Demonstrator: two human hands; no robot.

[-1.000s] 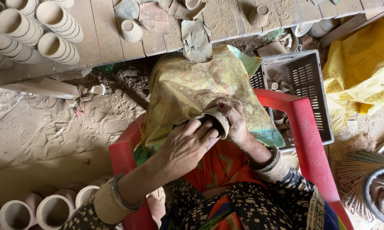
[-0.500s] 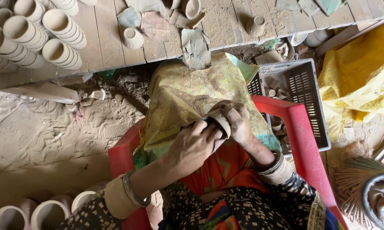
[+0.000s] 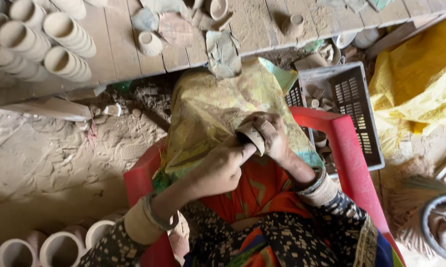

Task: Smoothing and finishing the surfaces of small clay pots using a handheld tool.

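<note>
A small unfired clay cup (image 3: 248, 135) is held above my lap. My right hand (image 3: 272, 136) wraps around its far side and grips it. My left hand (image 3: 220, 165) presses against its near side, fingers reaching to the rim and mouth. Below both hands lies a yellowish patterned cloth (image 3: 208, 106) spread over my knees. I sit in a red plastic chair (image 3: 349, 163). Bangles and a wide cuff show on both wrists.
Rows of stacked clay cups (image 3: 59, 37) fill the wooden platform (image 3: 262, 29) at top left, with loose cups and shards nearby. A grey plastic crate (image 3: 351, 104) stands right, beside yellow sheeting (image 3: 421, 84). More cups (image 3: 59, 247) stand bottom left on sandy ground.
The cup and both hands stay together over the lap; my left fingers have shifted slightly on the cup's rim. The view has drifted a little.
</note>
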